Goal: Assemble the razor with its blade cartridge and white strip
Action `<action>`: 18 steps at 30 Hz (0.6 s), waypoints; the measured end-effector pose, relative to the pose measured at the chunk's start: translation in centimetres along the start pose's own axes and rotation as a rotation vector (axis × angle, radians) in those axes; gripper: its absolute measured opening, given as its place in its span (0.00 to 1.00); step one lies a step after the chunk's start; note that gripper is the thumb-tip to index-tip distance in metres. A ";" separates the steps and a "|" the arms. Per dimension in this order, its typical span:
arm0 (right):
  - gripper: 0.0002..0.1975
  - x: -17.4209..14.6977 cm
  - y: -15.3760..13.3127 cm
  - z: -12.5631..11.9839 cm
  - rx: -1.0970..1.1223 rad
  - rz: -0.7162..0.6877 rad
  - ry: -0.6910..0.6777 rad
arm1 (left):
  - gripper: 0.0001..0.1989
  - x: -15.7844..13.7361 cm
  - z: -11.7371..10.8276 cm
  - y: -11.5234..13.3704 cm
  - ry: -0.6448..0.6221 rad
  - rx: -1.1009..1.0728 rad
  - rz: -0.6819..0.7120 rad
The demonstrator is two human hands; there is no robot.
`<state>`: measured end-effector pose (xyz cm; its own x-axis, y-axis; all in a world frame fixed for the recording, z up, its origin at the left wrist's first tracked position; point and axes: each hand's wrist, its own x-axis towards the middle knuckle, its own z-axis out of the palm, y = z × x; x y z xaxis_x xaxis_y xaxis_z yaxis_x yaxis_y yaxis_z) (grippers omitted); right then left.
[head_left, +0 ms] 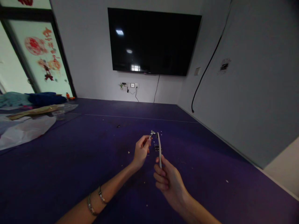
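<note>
My left hand (141,151) pinches a small silver metal piece (152,133) between thumb and fingertips. My right hand (169,179) is closed around the lower end of a slim, pale grey strip (159,146), held nearly upright. At its top the strip bends slightly left, and a small dark part there meets or nearly meets the metal piece; I cannot tell if they are joined. Behind the strip, a small black-and-silver piece (157,147) appears on the purple surface (93,161), partly covered by the strip.
White plastic sheeting (30,130), a flat yellowish piece (35,112) and blue cloth (46,98) lie at the left. Small pale scraps dot the purple surface. A television (154,42) hangs on the far wall above sockets (132,85). A black cable (206,68) dangles along the right wall.
</note>
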<state>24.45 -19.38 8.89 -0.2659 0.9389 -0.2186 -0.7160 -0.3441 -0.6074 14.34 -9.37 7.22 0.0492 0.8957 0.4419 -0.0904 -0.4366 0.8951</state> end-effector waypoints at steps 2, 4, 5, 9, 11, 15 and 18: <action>0.13 0.2 -0.4 0.0 0.003 -0.004 -0.003 | 0.13 0.0 0.0 -0.1 -0.007 -0.002 0.005; 0.13 0.3 -0.5 0.1 0.000 -0.007 -0.001 | 0.13 0.0 0.0 -0.1 -0.010 0.000 0.010; 0.13 0.3 -0.4 0.1 -0.004 -0.007 0.002 | 0.13 0.0 0.0 -0.2 -0.010 0.000 0.010; 0.16 -0.4 1.1 0.2 -0.042 0.007 0.011 | 0.14 0.3 -0.1 -0.3 0.015 -0.042 -0.014; 0.16 -0.7 1.4 0.4 -0.066 -0.005 0.007 | 0.14 0.6 -0.2 -0.4 0.033 -0.080 -0.042; 0.14 -0.2 -1.0 0.9 -0.131 -0.195 -0.041 | 0.16 0.8 -0.5 -0.7 0.050 -0.148 -0.134; 0.13 1.2 -4.8 0.3 -0.256 -0.402 -0.087 | 0.16 0.8 -0.6 -0.6 -0.004 -0.252 -0.191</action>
<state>27.37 -16.62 11.77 -0.0621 0.9896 0.1301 -0.5940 0.0681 -0.8016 13.83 -8.38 7.00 0.0925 0.9591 0.2674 -0.3227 -0.2252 0.9193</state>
